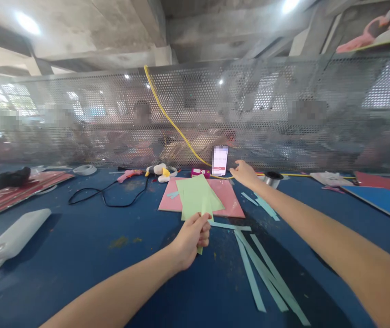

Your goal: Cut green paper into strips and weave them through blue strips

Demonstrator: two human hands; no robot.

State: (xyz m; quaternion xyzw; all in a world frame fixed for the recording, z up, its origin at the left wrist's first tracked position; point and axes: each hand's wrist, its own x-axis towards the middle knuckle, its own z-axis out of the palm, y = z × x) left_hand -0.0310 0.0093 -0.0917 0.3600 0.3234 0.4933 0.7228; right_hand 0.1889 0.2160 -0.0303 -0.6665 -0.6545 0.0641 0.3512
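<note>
My left hand (pixel 195 239) is closed around a narrow light-green paper strip (pixel 204 206), with a short end showing below the fist. Behind it, light-green paper sheets (pixel 190 196) overlap on a pink sheet (pixel 234 200). My right hand (pixel 245 174) reaches to the back of the table, just right of a lit phone (pixel 220 160) that stands upright. Its fingers are slightly apart, and I see nothing held in them. Pale blue-green paper strips (pixel 249 264) lie on the table to the right of my left hand.
On the blue table (pixel 147 282) are a pink glue gun (pixel 129 175) with a black cord, a white-and-yellow figure (pixel 159 171), a metal cup (pixel 273 179) and a white power bank (pixel 15 234). A perforated metal screen (pixel 112 123) with a yellow cable (pixel 170 119) closes off the back.
</note>
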